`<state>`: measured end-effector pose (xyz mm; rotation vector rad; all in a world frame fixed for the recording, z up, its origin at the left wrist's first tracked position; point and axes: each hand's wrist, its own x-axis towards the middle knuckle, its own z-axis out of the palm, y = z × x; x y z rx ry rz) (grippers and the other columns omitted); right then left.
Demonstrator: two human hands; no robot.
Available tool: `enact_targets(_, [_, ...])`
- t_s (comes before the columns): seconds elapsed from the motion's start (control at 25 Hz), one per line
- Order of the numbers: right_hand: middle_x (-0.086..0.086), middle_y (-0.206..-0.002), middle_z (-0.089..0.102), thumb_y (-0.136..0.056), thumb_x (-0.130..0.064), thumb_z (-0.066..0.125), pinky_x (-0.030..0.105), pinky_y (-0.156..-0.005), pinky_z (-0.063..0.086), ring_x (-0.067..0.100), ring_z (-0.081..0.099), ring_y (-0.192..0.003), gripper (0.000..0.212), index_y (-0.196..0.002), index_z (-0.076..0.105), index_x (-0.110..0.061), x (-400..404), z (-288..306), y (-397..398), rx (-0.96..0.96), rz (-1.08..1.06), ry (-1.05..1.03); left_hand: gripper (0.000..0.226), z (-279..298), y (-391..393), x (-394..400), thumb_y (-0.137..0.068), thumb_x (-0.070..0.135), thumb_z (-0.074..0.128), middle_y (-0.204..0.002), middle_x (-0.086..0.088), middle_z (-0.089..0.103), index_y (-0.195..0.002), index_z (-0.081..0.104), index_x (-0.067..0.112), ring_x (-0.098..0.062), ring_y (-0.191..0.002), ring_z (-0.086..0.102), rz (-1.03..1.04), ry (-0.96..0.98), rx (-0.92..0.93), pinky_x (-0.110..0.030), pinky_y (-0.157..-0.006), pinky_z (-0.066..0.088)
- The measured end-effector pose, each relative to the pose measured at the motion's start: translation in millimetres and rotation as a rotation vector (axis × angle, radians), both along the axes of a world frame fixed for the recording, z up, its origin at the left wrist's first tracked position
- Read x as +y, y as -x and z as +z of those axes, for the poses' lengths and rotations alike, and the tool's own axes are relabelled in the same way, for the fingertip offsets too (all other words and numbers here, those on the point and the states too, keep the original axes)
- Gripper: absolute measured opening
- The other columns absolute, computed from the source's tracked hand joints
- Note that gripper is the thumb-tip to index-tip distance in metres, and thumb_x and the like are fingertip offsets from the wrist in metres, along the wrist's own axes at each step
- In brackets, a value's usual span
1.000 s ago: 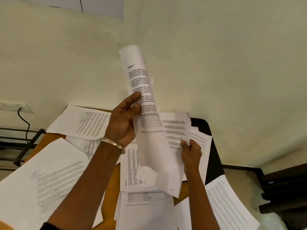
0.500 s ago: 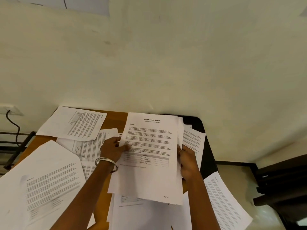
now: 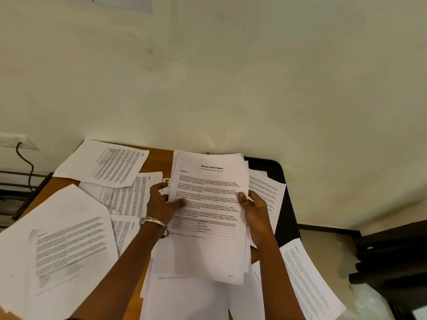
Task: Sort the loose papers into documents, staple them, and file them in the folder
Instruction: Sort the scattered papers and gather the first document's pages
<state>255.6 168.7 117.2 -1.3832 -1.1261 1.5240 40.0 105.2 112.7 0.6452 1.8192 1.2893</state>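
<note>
A thin stack of printed pages [image 3: 208,250], topped by a sheet headed "Sample Health Report", is held above the desk between both hands. My left hand [image 3: 161,202], with a metal bangle at the wrist, grips the stack's left edge, thumb on top. My right hand [image 3: 254,211], with a ring, grips the right edge, thumb over the top sheet. Loose printed sheets lie around: one at the far left [image 3: 101,162], one under my left hand [image 3: 129,197], a big one at the near left [image 3: 57,250], one at the right [image 3: 265,188]. No stapler or folder shows.
The wooden desk [image 3: 159,155] stands against a cream wall. A black surface [image 3: 268,167] adjoins it at the right. One sheet [image 3: 309,280] hangs over the near right edge. A wall socket with a black cable [image 3: 25,158] is at the left. Dark furniture [image 3: 392,250] stands right.
My left hand brought the raised, curled sheet down flat onto the stack held by my right hand. Both hands now grip the stack's sides. The view tilted slightly.
</note>
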Motion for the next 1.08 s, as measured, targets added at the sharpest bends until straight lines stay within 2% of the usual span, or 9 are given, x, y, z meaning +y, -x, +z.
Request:
enact_targets(0.04, [-0.006,-0.102,0.07,-0.096,-0.018,0.055,0.018,-0.068,0.055,0.009,0.068,-0.088,0.021,-0.116,0.062,-0.018,-0.5,-0.4,-0.9,-0.031,-0.002,-0.029,0.065,-1.5,-1.7,0.1,-0.072,0.009,0.078,-0.104,-0.006,0.062,-0.125,0.041,0.013,-0.026,-0.089,0.061,-0.007,0.003,-0.004,-0.043,-0.085,0.048])
enact_targets(0.12, [-0.008,-0.1,0.068,-0.097,-0.011,0.052,0.013,-0.063,0.052,0.005,0.065,-0.088,0.02,-0.114,0.062,-0.016,-0.7,-2.4,-2.6,-0.036,-0.033,-0.047,0.046,-3.7,-2.9,-1.1,-0.078,0.014,0.073,-0.107,-0.006,0.065,-0.118,0.053,0.013,-0.027,-0.092,0.063,-0.035,0.003,-0.023,-0.043,-0.087,0.049])
enact_targets(0.24, [-0.005,-0.1,0.069,-0.096,-0.014,0.054,0.011,-0.063,0.052,0.006,0.065,-0.09,0.014,-0.102,0.065,-0.019,-0.3,-3.3,-7.8,0.02,-0.077,-0.039,0.017,-4.6,-8.1,-6.1,-0.086,0.018,0.064,-0.105,-0.006,0.068,-0.103,0.064,0.023,-0.031,-0.096,0.064,-0.101,-0.049,-0.105,-0.052,-0.089,0.05])
enact_targets(0.36, [-0.01,-0.092,0.07,-0.094,-0.019,0.058,0.011,-0.061,0.052,0.007,0.066,-0.085,0.012,-0.086,0.066,-0.023,-1.9,-2.6,-9.9,0.036,-0.105,-0.038,0.02,-7.6,-18.3,-9.1,-0.09,0.012,0.057,-0.103,-0.002,0.068,-0.108,0.061,0.019,-0.026,-0.097,0.064,-0.123,-0.118,-0.068,-0.047,-0.089,0.051])
enact_targets(0.48, [-0.018,-0.083,0.07,-0.092,-0.024,0.061,0.013,-0.06,0.052,0.004,0.068,-0.077,0.011,-0.083,0.067,-0.026,-5.5,-2.4,-11.3,0.044,-0.113,-0.022,0.026,-12.6,-26.7,-10.2,-0.092,0.013,0.054,-0.109,-0.005,0.065,-0.118,0.057,0.012,-0.027,-0.102,0.061,-0.104,-0.145,0.011,-0.045,-0.09,0.051])
enact_targets(0.64, [-0.01,-0.087,0.072,-0.09,-0.031,0.063,0.033,-0.072,0.057,0.017,0.069,-0.084,0.01,-0.084,0.069,-0.026,-1.9,2.6,-21.3,0.041,-0.093,0.018,0.026,-14.2,-27.8,-10.7,-0.094,0.014,0.05,-0.11,-0.004,0.063,-0.12,0.055,0.012,-0.024,-0.101,0.059,-0.127,-0.15,0.075,-0.04,-0.087,0.05])
enact_targets(0.72, [-0.004,-0.096,0.072,-0.091,-0.032,0.062,0.038,-0.075,0.058,0.022,0.067,-0.088,0.011,-0.092,0.069,-0.024,7.2,10.9,-23.6,0.059,-0.14,-0.005,0.025,-13.8,-25.5,-10.5,-0.094,0.013,0.05,-0.11,-0.004,0.063,-0.119,0.054,0.013,-0.024,-0.1,0.059,-0.16,-0.152,0.102,-0.035,-0.083,0.051])
enact_targets(0.84, [0.001,-0.096,0.071,-0.091,-0.031,0.063,0.039,-0.077,0.055,0.021,0.065,-0.089,0.011,-0.094,0.069,-0.023,22.2,27.9,-16.7,0.089,-0.236,-0.073,0.022,-15.2,-21.9,-9.0,-0.094,0.012,0.05,-0.109,-0.004,0.063,-0.115,0.054,0.014,-0.022,-0.098,0.059,-0.212,-0.164,0.145,-0.021,-0.072,0.048])
enact_targets(1.08, [0.0,-0.076,0.068,-0.086,-0.016,0.068,0.037,-0.073,0.053,0.02,0.062,-0.078,0.012,-0.074,0.068,-0.019,27.6,45.0,3.8,0.202,-0.398,-0.015,0.02,-10.3,-7.1,-4.5,-0.094,0.012,0.05,-0.106,0.001,0.064,-0.113,0.055,0.016,-0.014,-0.094,0.061,-0.267,-0.189,0.121,-0.018,-0.071,0.047])
